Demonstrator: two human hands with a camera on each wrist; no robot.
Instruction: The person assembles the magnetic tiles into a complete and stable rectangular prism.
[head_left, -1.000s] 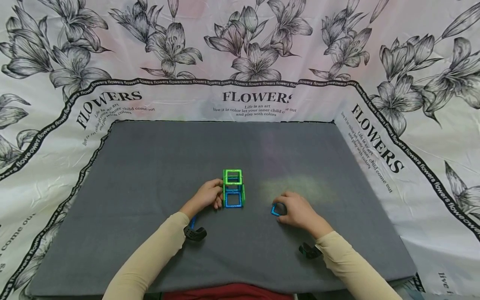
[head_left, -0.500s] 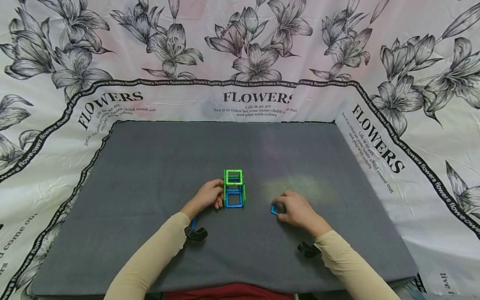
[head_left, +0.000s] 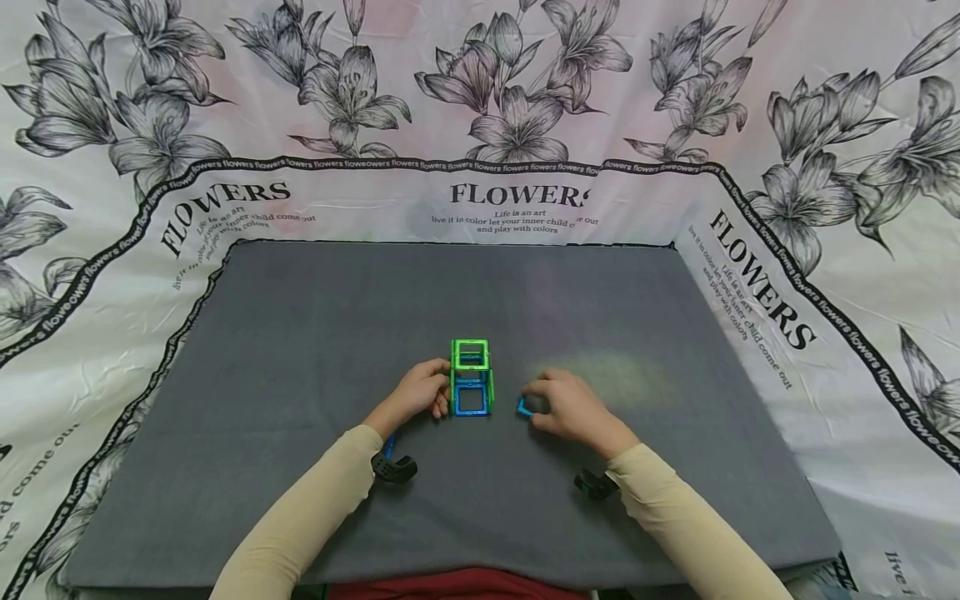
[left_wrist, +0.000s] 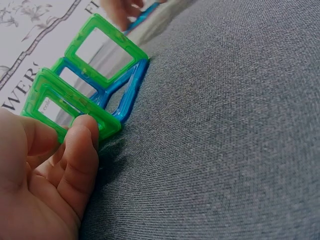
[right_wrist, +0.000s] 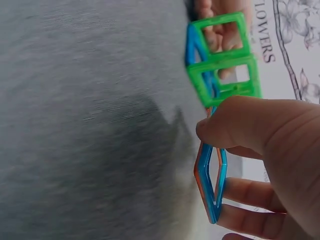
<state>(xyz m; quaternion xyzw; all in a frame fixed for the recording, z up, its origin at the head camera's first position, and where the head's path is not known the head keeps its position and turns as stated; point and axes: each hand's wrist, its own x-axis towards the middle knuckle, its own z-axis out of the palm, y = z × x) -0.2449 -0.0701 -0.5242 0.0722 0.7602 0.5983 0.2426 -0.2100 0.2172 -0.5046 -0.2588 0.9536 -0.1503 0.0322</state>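
My left hand [head_left: 418,390] holds the left side of a small frame of magnetic tiles [head_left: 471,402] standing on the grey cloth. In the left wrist view, its fingertips lie over the lower edge of the nearer green square tile [left_wrist: 107,126]. Blue tiles [left_wrist: 131,92] join that one to a second green tile [left_wrist: 82,42]. To the right of the frame, my right hand [head_left: 573,406] pinches a blue square magnetic tile [right_wrist: 204,165] between thumb and fingers. An orange edge [right_wrist: 198,182] runs along the blue tile's side. Part of this tile is hidden behind the thumb.
A grey cloth [head_left: 360,317] covers the table. White flower-printed fabric [head_left: 517,204] rises around its back and sides. Black wrist devices [head_left: 395,468] sit on both wrists, close over the cloth.
My right hand has moved left with the blue tile, nearer to the tile frame. My left hand stays at the frame; the head view has shifted slightly.
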